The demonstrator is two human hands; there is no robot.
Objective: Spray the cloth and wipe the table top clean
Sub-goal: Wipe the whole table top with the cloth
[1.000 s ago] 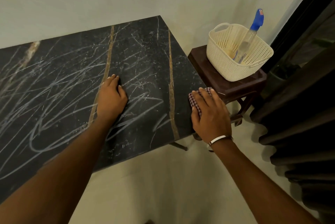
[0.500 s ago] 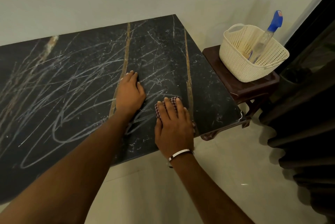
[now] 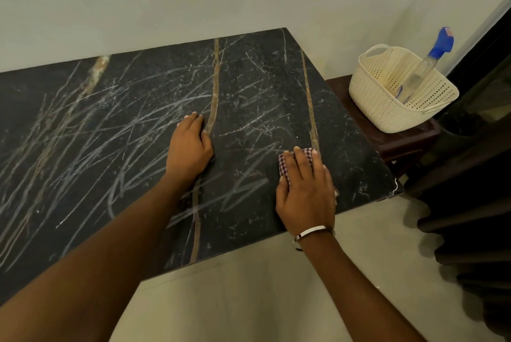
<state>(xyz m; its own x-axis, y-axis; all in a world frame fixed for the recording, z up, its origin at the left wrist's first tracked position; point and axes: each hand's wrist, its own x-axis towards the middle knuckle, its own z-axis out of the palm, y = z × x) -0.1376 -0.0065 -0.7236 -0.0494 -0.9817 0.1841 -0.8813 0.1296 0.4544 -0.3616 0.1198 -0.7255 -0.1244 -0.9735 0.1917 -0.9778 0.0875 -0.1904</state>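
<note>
Across the dark table top, many pale chalk-like scribbles. Near the middle, left hand laid flat, fingers straight, holding nothing. Further right, close to the near right corner, right hand pressing with straight fingers on a checked cloth, mostly hidden beneath. On that wrist, a metal bangle. At far right, on a brown stool, a cream basket with spray bottle leaning inside.
</note>
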